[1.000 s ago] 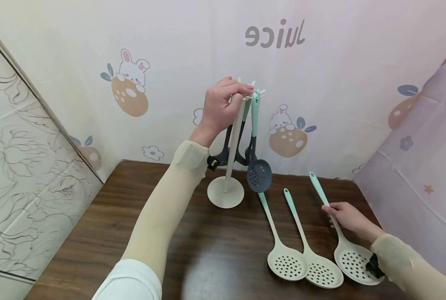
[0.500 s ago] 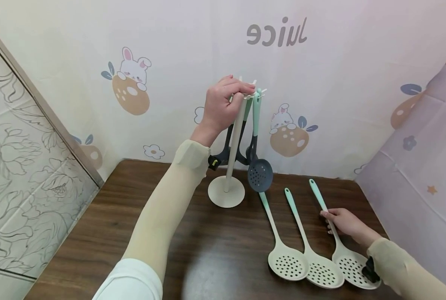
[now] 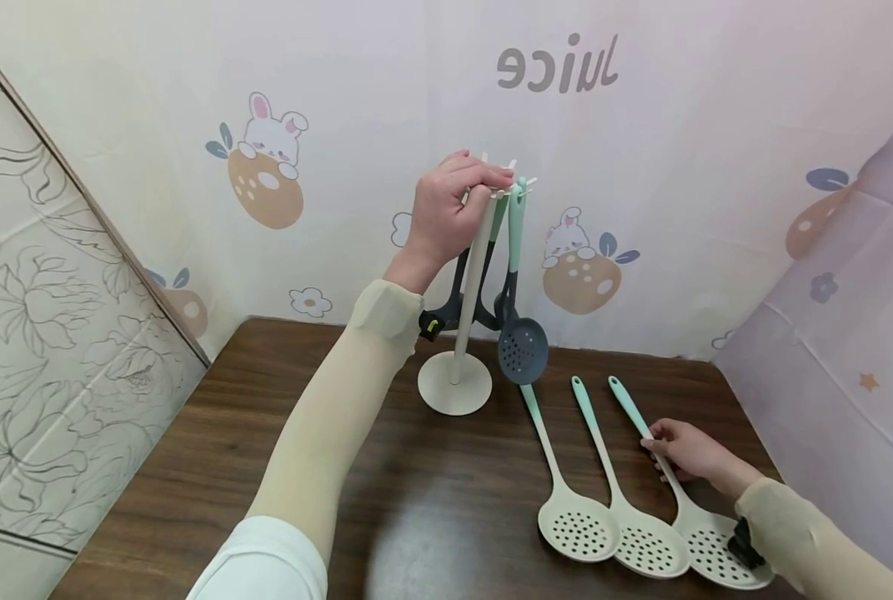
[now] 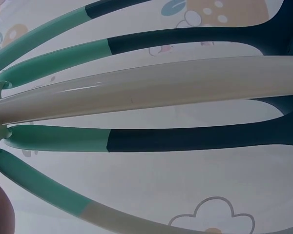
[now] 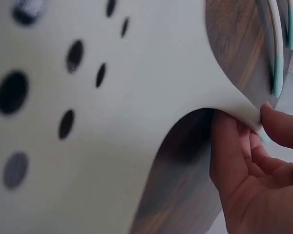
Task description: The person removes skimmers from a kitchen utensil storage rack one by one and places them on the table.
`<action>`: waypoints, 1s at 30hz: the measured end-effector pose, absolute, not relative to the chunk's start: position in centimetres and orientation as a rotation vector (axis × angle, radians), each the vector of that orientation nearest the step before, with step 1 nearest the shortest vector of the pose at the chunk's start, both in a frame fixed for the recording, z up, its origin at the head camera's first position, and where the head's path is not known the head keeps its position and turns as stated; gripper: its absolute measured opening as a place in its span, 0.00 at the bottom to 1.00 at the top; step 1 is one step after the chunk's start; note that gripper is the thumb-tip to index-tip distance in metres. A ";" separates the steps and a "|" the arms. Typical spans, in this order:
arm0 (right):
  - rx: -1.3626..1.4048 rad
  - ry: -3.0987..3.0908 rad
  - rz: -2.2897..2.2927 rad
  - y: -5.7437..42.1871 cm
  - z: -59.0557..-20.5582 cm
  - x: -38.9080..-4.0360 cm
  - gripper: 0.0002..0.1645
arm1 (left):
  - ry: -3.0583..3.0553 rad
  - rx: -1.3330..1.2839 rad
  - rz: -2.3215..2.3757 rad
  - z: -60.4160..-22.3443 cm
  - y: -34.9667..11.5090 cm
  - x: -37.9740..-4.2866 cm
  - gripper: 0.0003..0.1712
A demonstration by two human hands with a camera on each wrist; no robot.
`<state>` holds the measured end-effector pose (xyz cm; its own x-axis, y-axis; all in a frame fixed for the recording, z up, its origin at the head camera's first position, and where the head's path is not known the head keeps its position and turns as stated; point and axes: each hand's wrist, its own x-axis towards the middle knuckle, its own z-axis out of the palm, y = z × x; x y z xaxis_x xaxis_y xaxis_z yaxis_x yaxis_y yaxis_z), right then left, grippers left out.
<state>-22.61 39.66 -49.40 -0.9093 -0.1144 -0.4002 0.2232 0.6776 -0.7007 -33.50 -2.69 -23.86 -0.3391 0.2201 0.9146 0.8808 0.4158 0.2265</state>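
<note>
At the top of the cream utensil stand (image 3: 474, 275), my left hand (image 3: 449, 204) grips the hub. Utensils with mint handles hang from its hooks, among them a dark slotted spoon (image 3: 524, 350). In the left wrist view the pole (image 4: 146, 90) runs between several hanging handles. My right hand (image 3: 689, 454) pinches the shaft of a cream skimmer (image 3: 704, 542) with a mint handle end. In the right wrist view, thumb and fingers sit at the neck of this skimmer (image 5: 151, 73). Its perforated head partly overlaps the skimmer beside it.
Two more cream skimmers, a left one (image 3: 577, 525) and a middle one (image 3: 644, 537), lie side by side on the dark wooden table (image 3: 416, 483). A printed curtain (image 3: 371, 100) hangs close behind the stand.
My right hand has brought its skimmer leftward and lower, its handle end now close to the middle skimmer's. My left hand keeps its place at the stand's top.
</note>
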 end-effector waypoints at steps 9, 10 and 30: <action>0.019 2.585 -0.857 39.5 -48.6 -22.6 0.12 | -1.799 -0.955 -0.976 -24.1 -2.5 -33.5 0.20; 0.020 2.590 -0.843 39.5 -48.5 -22.6 0.12 | -1.800 -0.956 -0.978 -24.2 -2.4 -33.5 0.20; 0.028 2.546 -0.641 39.7 -48.1 -24.5 0.13 | -1.792 -0.965 -0.994 -24.3 -2.3 -33.2 0.19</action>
